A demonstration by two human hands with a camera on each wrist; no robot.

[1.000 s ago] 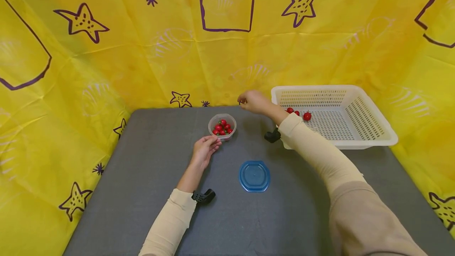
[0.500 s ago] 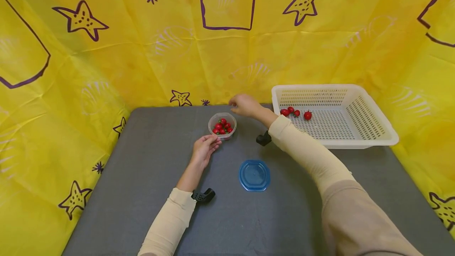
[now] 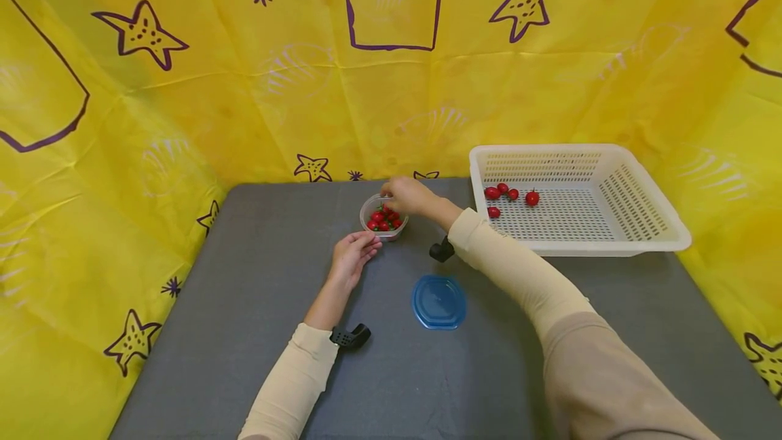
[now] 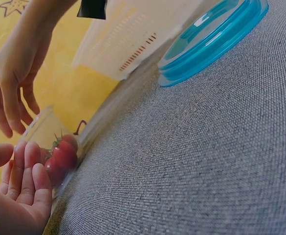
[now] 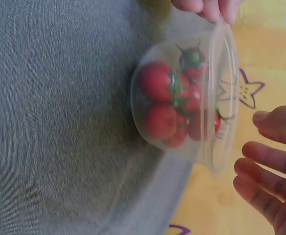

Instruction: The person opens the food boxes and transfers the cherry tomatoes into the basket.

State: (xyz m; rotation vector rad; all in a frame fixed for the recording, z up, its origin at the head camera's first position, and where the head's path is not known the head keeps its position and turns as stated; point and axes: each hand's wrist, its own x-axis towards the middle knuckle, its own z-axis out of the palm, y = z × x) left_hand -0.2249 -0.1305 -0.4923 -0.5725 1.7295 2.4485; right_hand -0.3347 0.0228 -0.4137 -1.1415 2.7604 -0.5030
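Observation:
A small clear plastic container stands on the grey cloth, holding several red cherry tomatoes with green stems. My left hand pinches its near rim between thumb and fingers. Over the far right side of the opening is my right hand. In the right wrist view the right hand's fingers are spread apart with nothing between them. One tomato lies higher than the others, close to the rim. From the left wrist side, several tomatoes show through the clear wall, partly behind the left fingers.
A blue lid lies flat on the cloth in front of the container. At the right, a white perforated basket holds several more cherry tomatoes. A yellow patterned curtain rises behind the table.
My right hand has moved left and down from beside the basket to over the container, and its fingers have spread. More tomatoes in the basket are uncovered. The left hand has kept its place.

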